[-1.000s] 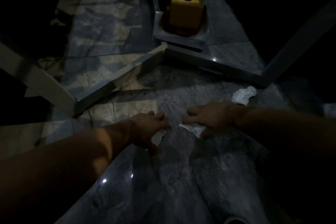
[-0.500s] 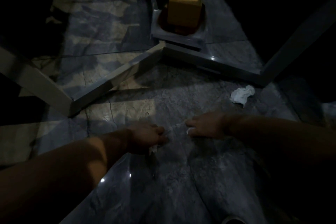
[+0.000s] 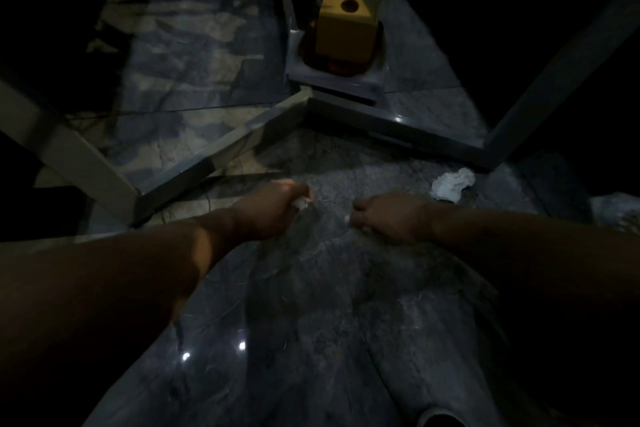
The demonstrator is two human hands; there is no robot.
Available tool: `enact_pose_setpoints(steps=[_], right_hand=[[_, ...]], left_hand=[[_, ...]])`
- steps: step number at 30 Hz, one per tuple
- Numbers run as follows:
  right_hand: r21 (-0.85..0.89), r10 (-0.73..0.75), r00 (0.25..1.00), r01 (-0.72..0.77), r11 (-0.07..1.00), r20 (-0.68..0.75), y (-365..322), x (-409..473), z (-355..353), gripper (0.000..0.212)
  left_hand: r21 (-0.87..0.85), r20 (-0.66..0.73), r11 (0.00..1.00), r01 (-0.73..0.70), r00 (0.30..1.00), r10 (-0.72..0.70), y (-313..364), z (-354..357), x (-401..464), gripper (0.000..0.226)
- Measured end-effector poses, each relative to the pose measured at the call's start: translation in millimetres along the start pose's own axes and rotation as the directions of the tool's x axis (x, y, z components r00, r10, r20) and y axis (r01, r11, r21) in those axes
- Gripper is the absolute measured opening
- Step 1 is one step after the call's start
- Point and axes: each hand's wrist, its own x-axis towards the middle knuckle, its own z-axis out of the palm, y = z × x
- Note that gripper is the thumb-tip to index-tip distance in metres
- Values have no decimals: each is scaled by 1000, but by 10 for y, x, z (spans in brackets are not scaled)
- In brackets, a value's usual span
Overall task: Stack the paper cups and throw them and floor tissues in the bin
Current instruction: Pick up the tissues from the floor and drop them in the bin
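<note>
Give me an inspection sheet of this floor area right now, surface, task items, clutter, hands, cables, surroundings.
Surface: dark glossy marble floor, dimly lit, with small light reflections.
Job's things: one crumpled tissue lies loose on the floor beyond the right wrist; a white tissue scrap shows in the left fist. No paper cups or bin seen.
Clutter: yellow box with a round hole on top, standing on a pale base by the frame junction.
Grippers: left hand closed on tissue; right hand curled low at the floor, a white bit at its fingertips, grip unclear.
Cables: nothing seen.
Surroundings: pale metal frame bars meeting near the box; the rest is too dark to tell.
</note>
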Motion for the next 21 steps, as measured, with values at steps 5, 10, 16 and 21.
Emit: enact_pose_setpoints(steps=[5, 10, 16, 21], right_hand=[[149, 139, 990, -134, 980, -29, 67, -12, -106, 18], [196, 166, 986, -158, 968, -24, 74, -49, -119, 22], [256, 180, 983, -168, 952, -24, 21, -72, -161, 24], [337, 232, 953, -157, 929, -194, -3, -33, -382, 28]], left_hand=[[-540, 141, 755, 372, 924, -355, 156, -77, 147, 18], [-690, 327, 487, 535, 831, -450, 144, -356, 220, 32], [-874, 298, 163, 458, 770, -565, 47, -685, 262, 30], [-820, 359, 196, 537, 750, -555, 176, -541, 284, 33]])
